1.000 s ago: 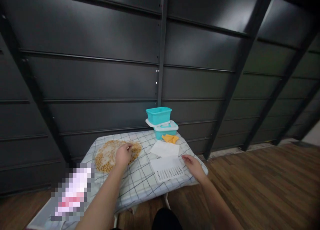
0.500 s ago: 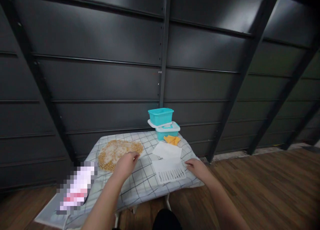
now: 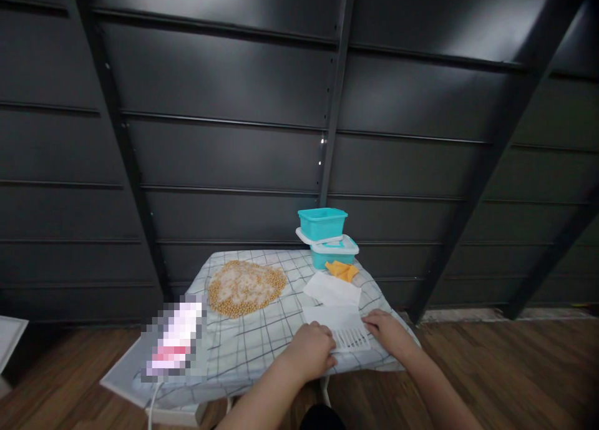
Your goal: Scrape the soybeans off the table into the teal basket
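Note:
A white slotted panel (image 3: 352, 338) lies flat near the front right of the table, a row of narrow slots along its near side. My left hand (image 3: 314, 350) is at its left edge, fingers curled over it and hiding that corner. At the right edge, my right hand (image 3: 387, 331) has its thumb and fingers closed on the border. Just behind the panel lies a white sheet (image 3: 333, 289). To the left spreads a pile of yellow soybeans (image 3: 246, 288) mixed with white grains.
A turquoise bin (image 3: 322, 224) stands on a lidded turquoise box (image 3: 333, 258) at the table's back right. In front lies an orange cloth (image 3: 341, 271). A blurred-out pink and white item (image 3: 175, 339) is at the left on the checked tablecloth (image 3: 262, 336). Dark panelled wall (image 3: 234, 155) behind.
My left hand has moved right, from the edge of the soybean pile to the panel's left edge. My right hand stays by the right edge. The view has turned slightly left.

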A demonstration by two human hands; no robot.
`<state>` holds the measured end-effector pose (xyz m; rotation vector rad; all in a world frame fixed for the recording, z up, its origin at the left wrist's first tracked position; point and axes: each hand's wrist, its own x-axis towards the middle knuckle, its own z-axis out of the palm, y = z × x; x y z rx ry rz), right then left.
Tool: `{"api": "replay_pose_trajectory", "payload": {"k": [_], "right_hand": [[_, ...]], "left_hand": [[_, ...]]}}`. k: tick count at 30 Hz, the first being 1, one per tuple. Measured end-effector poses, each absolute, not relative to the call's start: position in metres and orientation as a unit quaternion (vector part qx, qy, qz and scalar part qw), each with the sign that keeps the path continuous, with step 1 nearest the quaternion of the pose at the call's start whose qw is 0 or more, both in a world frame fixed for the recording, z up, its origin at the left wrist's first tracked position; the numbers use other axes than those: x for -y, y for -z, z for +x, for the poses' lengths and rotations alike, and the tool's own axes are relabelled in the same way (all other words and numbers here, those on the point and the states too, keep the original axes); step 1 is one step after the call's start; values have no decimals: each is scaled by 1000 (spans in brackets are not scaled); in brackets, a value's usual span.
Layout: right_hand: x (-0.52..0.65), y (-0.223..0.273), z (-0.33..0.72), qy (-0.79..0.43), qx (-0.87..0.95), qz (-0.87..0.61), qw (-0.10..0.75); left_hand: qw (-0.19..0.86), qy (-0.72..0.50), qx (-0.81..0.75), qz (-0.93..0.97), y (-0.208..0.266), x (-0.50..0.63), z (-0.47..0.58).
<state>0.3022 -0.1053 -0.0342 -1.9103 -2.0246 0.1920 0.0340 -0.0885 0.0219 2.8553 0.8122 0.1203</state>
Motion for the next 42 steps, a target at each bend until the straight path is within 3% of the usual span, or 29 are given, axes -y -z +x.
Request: {"api": "replay_pose_trajectory", "payload": {"k": [14,20,23,26,33,37,42], "right_hand": [[87,38,296,-16,715,-688,126],[41,-9,206,-76,780,-581,217],[5,-26,146,-115,808,-535,220],[-30,-28,107,-124,813,-526,217],[-58,-13,93,-135,822,-497,243],[-59,-10,112,-117,834,-492,221],[-82,-43,156,-9,784,-564,258]], "left_hand": [[31,-37,-322,946,-13,91,11],[24,-73,-332,940,-5,99,-10],[50,-84,-348,932,-8,102,-20],[109,-18,-389,915,-12,103,-26],[152,10,-452,879,-21,103,-41],[162,-36,-442,881,-36,99,-60],[164,-197,-428,867,-55,93,-81]]}}
